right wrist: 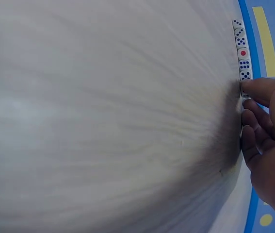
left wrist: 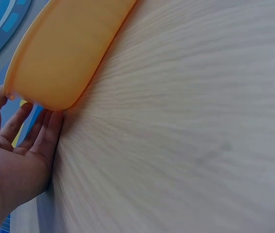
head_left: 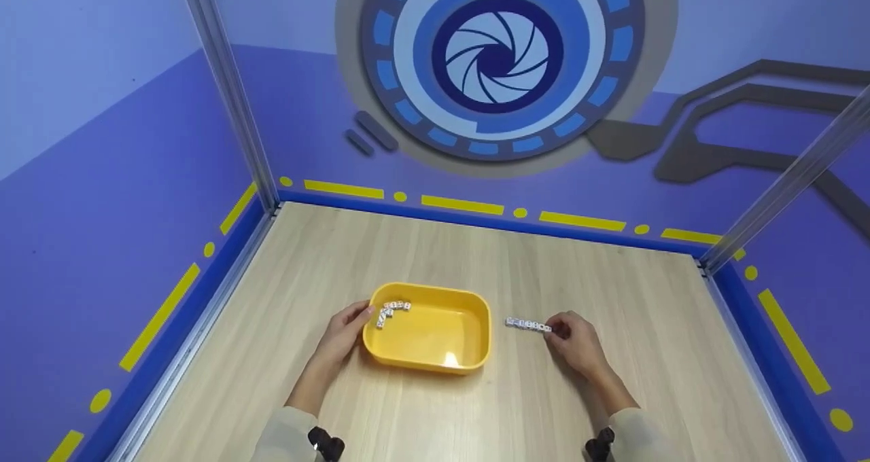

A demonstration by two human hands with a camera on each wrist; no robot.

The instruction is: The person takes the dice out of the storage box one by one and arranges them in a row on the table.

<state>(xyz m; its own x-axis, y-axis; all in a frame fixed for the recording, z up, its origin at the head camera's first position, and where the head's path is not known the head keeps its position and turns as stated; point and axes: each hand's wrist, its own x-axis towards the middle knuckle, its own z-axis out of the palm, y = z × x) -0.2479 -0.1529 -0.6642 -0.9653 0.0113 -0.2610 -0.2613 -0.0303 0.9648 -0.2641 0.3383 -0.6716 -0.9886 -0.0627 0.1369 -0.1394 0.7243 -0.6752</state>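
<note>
A yellow plastic box [head_left: 428,365] with rounded corners sits on the wooden table, and several white dice [head_left: 397,306] lie in its far left corner. My left hand [head_left: 342,333] holds the box's left side, the thumb at the rim and the fingers against the outer wall [left wrist: 55,92]. To the right of the box, a straight row of several dice [head_left: 527,324] lies on the table. At the row's right end, my right hand [head_left: 576,343] pinches the last die between thumb and fingers. In the right wrist view the dice [right wrist: 243,53] stand side by side, spots showing; the thumb partly hides the end one.
Blue-purple panels [head_left: 299,115] with yellow marks wall in the back and both sides of the wooden table [head_left: 578,265]. Metal posts [head_left: 228,81] rise at the back corners. Black wrist devices [head_left: 326,443] sit at both sleeves.
</note>
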